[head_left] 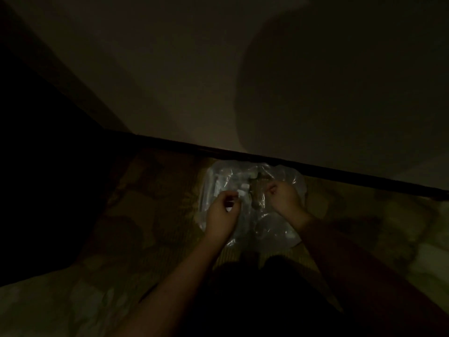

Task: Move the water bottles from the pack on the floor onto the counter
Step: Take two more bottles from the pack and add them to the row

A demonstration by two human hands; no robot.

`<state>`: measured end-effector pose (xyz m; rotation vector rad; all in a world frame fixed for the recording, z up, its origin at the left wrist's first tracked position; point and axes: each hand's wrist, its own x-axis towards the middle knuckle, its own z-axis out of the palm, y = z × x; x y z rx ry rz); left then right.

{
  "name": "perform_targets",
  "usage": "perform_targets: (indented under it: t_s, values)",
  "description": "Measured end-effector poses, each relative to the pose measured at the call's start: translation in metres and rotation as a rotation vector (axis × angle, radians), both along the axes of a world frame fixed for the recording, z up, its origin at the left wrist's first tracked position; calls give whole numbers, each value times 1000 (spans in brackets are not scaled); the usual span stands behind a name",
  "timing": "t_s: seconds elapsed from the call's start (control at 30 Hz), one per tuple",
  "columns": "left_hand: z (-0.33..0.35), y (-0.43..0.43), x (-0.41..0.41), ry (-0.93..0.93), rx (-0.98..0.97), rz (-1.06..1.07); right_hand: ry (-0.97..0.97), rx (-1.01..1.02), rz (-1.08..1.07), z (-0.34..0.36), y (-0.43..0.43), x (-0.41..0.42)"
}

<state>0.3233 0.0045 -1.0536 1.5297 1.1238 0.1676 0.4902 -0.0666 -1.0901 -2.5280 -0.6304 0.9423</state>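
Observation:
The scene is very dark. A pack of water bottles (pixel 245 181) wrapped in clear plastic lies on the patterned floor against the wall's dark baseboard. White caps (pixel 243 186) show faintly through the wrap. My left hand (pixel 222 212) is over the pack's left side with fingers curled, pinching the plastic wrap. My right hand (pixel 284 198) is over the right side, fingers curled into the wrap too. The wrap looks torn open between my hands. No counter is in view.
A plain wall (pixel 194 81) rises right behind the pack, with a dark baseboard (pixel 315 169) along its foot. A dark mass (pixel 36 166) fills the left side. Patterned carpet (pixel 376 227) spreads to the right and left of the pack.

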Motion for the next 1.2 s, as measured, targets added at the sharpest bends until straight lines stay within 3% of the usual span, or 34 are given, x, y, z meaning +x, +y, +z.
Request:
perform_targets:
  t_s: [0.23, 0.43, 0.67, 1.0, 1.2]
  values:
    - [-75, 28, 41, 40, 125, -114, 1, -3, 14, -101, -6, 0]
    - [-92, 46, 45, 88, 265, -161, 156, -52, -11, -153, 9, -13]
    - [-91, 50, 40, 73, 359, -263, 252, 13, -80, -162, 15, -12]
    - [-96, 66, 34, 157, 271, -241, 299, -92, -37, -173, 14, -11]
    - [-100, 62, 45, 122, 272, -239, 267, -29, -191, -160, 3, -5]
